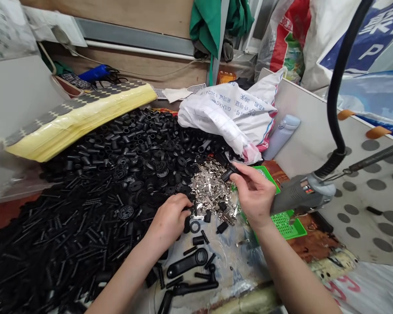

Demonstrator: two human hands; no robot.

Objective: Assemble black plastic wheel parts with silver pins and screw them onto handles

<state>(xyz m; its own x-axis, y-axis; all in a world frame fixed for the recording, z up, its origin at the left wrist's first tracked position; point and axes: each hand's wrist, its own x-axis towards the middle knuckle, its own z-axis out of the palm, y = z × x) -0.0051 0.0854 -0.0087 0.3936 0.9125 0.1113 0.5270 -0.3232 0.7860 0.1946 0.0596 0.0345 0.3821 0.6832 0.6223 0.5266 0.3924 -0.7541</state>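
Cluttered table (229, 261) — right hand (253, 196) seemingly pinches black plastic (228, 174).

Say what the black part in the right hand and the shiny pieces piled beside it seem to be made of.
The black part held in the right hand looks like moulded plastic: dull, even black with a faint sheen, though rubber can't be ruled out. The shiny pieces look like stamped sheet metal, silvery and probably plated, with thin bent edges catching the light.

The right hand (253, 194) partly hides a black plastic piece (227, 174); the black heap (52, 248) runs off the left edge.
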